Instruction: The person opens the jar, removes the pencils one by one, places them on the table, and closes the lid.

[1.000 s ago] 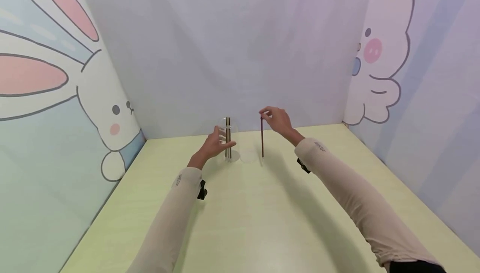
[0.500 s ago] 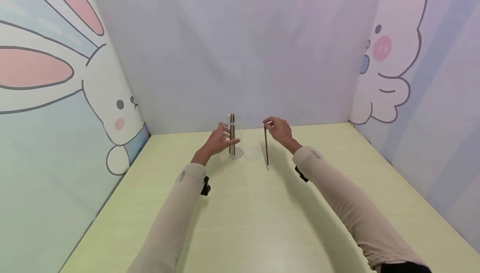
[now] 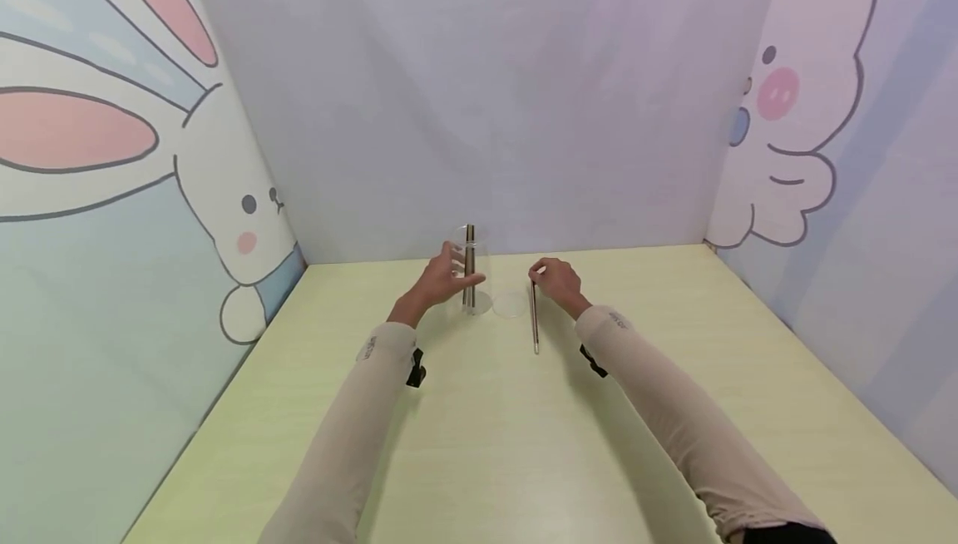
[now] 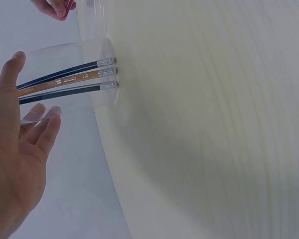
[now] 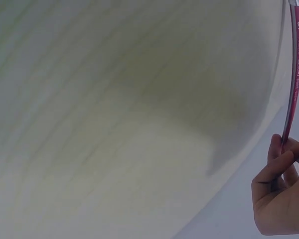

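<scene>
R hand (image 5: 279, 194) pinching red pencil (image 5: 297, 64) @ end, rest past fingertips; L hand (image 4: 15, 154), fingers curved rnd clear cup (image 4: 72, 56) w/ pencils (image 4: 77, 77).

The left hand (image 4: 17, 154) holds a clear cup (image 4: 70, 54) with 3 pencils (image 4: 70, 79) inside; at the top edge, the right hand (image 4: 51, 7) pinches a red stick (image 4: 68, 7).

right hand (image 3: 559, 281) lower, red pencil (image 3: 535, 319) tilted

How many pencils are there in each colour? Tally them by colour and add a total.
Dark pencils: 2
Yellow-orange pencil: 1
Red pencil: 1
Total: 4
</scene>
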`<state>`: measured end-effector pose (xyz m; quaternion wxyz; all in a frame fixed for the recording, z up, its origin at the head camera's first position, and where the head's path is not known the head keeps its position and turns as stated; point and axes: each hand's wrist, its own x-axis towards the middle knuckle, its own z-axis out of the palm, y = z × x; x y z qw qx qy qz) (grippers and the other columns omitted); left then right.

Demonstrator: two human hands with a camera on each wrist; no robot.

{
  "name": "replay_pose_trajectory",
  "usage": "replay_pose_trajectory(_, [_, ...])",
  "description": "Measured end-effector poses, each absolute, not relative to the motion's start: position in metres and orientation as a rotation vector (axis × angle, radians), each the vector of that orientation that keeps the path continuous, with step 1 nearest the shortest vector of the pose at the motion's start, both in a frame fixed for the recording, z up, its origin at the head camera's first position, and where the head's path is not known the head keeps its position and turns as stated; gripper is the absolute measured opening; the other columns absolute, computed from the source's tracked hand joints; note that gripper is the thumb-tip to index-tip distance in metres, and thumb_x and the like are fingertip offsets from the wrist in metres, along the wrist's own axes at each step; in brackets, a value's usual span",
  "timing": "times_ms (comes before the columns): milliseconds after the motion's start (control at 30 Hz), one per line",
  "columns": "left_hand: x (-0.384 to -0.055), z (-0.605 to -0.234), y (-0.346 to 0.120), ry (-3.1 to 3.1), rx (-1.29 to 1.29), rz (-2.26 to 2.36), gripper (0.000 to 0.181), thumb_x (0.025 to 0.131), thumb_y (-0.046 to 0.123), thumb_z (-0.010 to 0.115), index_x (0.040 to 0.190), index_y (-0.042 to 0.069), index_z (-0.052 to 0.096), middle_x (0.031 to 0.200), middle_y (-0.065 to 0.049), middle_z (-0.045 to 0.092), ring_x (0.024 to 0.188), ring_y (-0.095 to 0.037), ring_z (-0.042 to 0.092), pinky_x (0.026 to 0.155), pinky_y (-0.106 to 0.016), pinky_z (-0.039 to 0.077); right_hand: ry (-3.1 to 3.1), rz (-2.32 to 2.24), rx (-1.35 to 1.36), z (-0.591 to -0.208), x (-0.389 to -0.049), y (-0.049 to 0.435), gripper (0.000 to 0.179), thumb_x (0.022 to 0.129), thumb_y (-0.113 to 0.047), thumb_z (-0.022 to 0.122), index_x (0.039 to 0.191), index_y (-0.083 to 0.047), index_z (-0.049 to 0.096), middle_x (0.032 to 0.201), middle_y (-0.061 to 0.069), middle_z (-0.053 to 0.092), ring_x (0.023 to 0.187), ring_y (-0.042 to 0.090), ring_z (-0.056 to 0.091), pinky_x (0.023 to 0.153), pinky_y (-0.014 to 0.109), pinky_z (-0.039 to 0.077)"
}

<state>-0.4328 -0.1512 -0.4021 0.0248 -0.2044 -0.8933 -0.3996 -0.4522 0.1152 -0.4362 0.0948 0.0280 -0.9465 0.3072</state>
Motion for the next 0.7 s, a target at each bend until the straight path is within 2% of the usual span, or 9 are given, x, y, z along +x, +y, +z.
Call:
replay_pose_trajectory(133, [-0.432, -0.402, -0.151, -2.771, -0.638, -1.233, 0.084, 0.082, 0.046, 0.072, 0.139, 0.005, 0.026, 0.134, -0.014, 0.046, 0.12, -0.03, 0.052, 0.094, -0.044, 0.048, -2.825, 0.893, 0.102, -0.437, -0.445, 0.109, 0.022, 0.094, -0.028, 0.061, 0.106, -0.014, 0.073, 0.097, 0.004, 0.072, 0.065, 0.017, 0.062, 0.048, 0.032, 0.045])
replay_pose_trajectory(267, [-0.432, -0.401, -0.148, -2.765, -0.656, -1.235, 0.084, 0.084, 0.045, 0.072, 0.14, 0.003, 0.025, 0.136, -0.016, 0.044, 0.121, -0.033, 0.051, 0.093, -0.045, 0.048, -2.793, 0.906, 0.111, -0.438, -0.441, 0.107, 0.022, 0.094, -0.025, 0.062, 0.106, -0.01, 0.073, 0.098, 0.007, 0.072, 0.064, 0.019, 0.062, 0.045, 0.028, 0.042])
replay_pose_trajectory(367, [-0.432, -0.4, -0.146, -2.768, -0.639, -1.221, 0.079, 0.084, 0.045, 0.071, 0.138, 0.007, 0.027, 0.135, -0.015, 0.045, 0.12, -0.031, 0.052, 0.092, -0.045, 0.048, -2.785, 0.893, 0.116, -0.441, -0.442, 0.107, 0.022, 0.093, -0.025, 0.062, 0.104, -0.01, 0.073, 0.098, 0.007, 0.071, 0.065, 0.019, 0.06, 0.045, 0.027, 0.039])
replay_pose_trajectory(500, [-0.432, -0.401, -0.146, -2.777, -0.607, -1.202, 0.074, 0.084, 0.045, 0.071, 0.134, 0.013, 0.028, 0.132, -0.011, 0.047, 0.117, -0.027, 0.053, 0.092, -0.043, 0.048, -2.8, 0.886, 0.114, -0.446, -0.443, 0.105, 0.022, 0.093, -0.026, 0.063, 0.102, -0.01, 0.074, 0.101, 0.008, 0.07, 0.069, 0.02, 0.061, 0.047, 0.028, 0.041])
replay_pose_trajectory(700, [-0.431, -0.401, -0.147, -2.783, -0.593, -1.185, 0.075, 0.083, 0.047, 0.071, 0.135, 0.013, 0.028, 0.133, -0.011, 0.047, 0.118, -0.026, 0.053, 0.093, -0.041, 0.048, -2.808, 0.883, 0.101, -0.45, -0.447, 0.102, 0.02, 0.092, -0.026, 0.064, 0.1, -0.011, 0.074, 0.102, 0.007, 0.07, 0.074, 0.022, 0.062, 0.051, 0.03, 0.044])
